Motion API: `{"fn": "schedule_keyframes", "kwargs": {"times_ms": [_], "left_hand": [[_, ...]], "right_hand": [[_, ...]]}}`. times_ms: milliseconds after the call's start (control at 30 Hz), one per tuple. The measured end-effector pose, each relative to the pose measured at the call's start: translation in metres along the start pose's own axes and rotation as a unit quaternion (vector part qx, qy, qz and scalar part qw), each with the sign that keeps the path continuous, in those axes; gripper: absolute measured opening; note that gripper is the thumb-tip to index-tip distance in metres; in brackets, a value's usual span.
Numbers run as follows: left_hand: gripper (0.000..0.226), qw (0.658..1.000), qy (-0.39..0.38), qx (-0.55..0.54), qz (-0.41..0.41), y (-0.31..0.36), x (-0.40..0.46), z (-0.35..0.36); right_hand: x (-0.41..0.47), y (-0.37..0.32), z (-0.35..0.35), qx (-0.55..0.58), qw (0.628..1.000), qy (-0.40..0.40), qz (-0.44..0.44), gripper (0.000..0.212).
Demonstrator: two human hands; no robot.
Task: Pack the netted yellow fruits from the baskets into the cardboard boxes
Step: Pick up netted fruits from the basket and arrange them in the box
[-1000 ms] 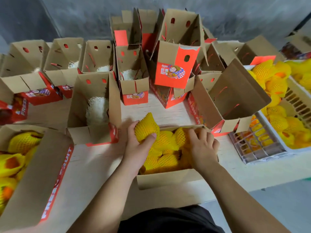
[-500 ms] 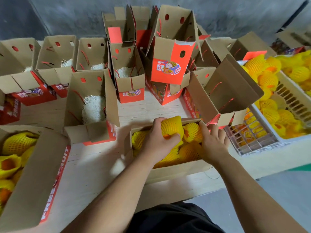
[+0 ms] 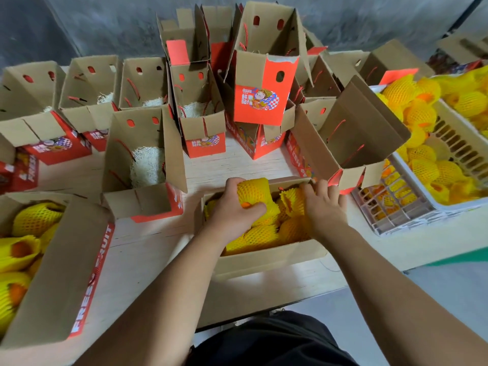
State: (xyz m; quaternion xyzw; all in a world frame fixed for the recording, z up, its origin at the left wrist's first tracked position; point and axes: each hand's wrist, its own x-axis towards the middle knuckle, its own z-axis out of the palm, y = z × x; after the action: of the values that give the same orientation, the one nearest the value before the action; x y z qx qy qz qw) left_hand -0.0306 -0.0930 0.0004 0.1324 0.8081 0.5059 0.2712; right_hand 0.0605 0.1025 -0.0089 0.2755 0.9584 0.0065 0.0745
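Netted fruit (image 3: pixel 253 191) gripped in left hand (image 3: pixel 232 210) over box (image 3: pixel 264 257); right hand (image 3: pixel 323 207) presses fruits inside.

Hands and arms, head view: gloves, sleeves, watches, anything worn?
Nothing worn on either. The left hand and right hand are bare, with no gloves, rings or tape visible. Both forearms are bare up to the frame edge, with no sleeves, watch or wristband in view. The only clothing visible is a dark garment at the bottom of the frame.

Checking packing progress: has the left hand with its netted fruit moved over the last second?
Yes. The left hand, gripping the netted fruit, shifted rightward from the near box's left end toward its middle.
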Motion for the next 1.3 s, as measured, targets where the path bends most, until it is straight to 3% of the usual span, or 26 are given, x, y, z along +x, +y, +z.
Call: {"fn": "schedule_keyframes", "kwargs": {"times_ms": [67, 133, 200, 267, 367, 467, 533, 600, 700, 767, 833, 933, 1000, 1200, 1300], "left_hand": [[0.055, 0.999, -0.024, 0.021, -0.010, 0.003, -0.005, -0.002], [0.059, 0.997, -0.062, 0.038, -0.037, 0.005, -0.010, -0.003], [0.066, 0.991, -0.109, 0.011, -0.079, 0.005, -0.016, -0.005], [0.077, 0.986, -0.131, -0.034, -0.102, 0.005, -0.021, -0.007], [0.076, 0.988, -0.057, -0.114, -0.087, 0.001, -0.025, -0.021], [0.064, 0.973, 0.028, -0.217, -0.078, -0.005, -0.027, -0.049], [0.059, 0.953, 0.067, -0.286, -0.077, -0.012, -0.029, -0.065], [0.042, 0.924, 0.100, -0.360, -0.081, -0.017, -0.031, -0.075], [0.031, 0.902, 0.122, -0.403, -0.093, -0.020, -0.035, -0.078], [0.033, 0.916, 0.119, -0.376, -0.077, -0.024, -0.038, -0.076], [0.044, 0.922, 0.115, -0.365, -0.059, -0.027, -0.043, -0.073], [0.065, 0.901, 0.123, -0.409, -0.076, -0.026, -0.047, -0.069], [0.062, 0.904, 0.122, -0.402, -0.079, -0.027, -0.047, -0.064], [0.071, 0.908, 0.128, -0.388, -0.093, -0.026, -0.045, -0.055], [0.073, 0.902, 0.136, -0.400, -0.087, -0.027, -0.045, -0.059]], "right_hand": [[0.005, 0.003, -0.007, -0.013, 1.000, 0.009, -0.014, 0.065], [0.001, 0.009, -0.011, 0.024, 0.999, 0.003, -0.044, 0.074], [-0.008, 0.012, -0.011, 0.079, 0.992, -0.038, -0.090, 0.088], [-0.015, 0.008, -0.008, 0.064, 0.987, -0.103, -0.108, 0.090], [-0.018, 0.008, -0.009, 0.061, 0.983, -0.153, -0.079, 0.087], [-0.017, 0.006, -0.020, 0.127, 0.980, -0.121, -0.091, 0.084], [-0.017, -0.009, -0.027, 0.198, 0.971, -0.035, -0.130, 0.064], [-0.018, -0.041, -0.030, 0.191, 0.960, 0.009, -0.205, 0.052], [-0.023, -0.096, -0.019, 0.115, 0.941, -0.058, -0.312, 0.071], [-0.025, -0.121, -0.006, 0.066, 0.945, -0.095, -0.306, 0.082], [-0.029, -0.131, 0.002, 0.058, 0.951, -0.064, -0.296, 0.073], [-0.038, -0.129, 0.009, 0.070, 0.949, 0.009, -0.309, 0.053], [-0.040, -0.126, 0.013, 0.085, 0.951, 0.012, -0.298, 0.051], [-0.015, -0.152, 0.008, 0.061, 0.975, -0.078, -0.198, 0.080], [-0.015, -0.152, 0.014, 0.059, 0.972, -0.041, -0.224, 0.081]]}}
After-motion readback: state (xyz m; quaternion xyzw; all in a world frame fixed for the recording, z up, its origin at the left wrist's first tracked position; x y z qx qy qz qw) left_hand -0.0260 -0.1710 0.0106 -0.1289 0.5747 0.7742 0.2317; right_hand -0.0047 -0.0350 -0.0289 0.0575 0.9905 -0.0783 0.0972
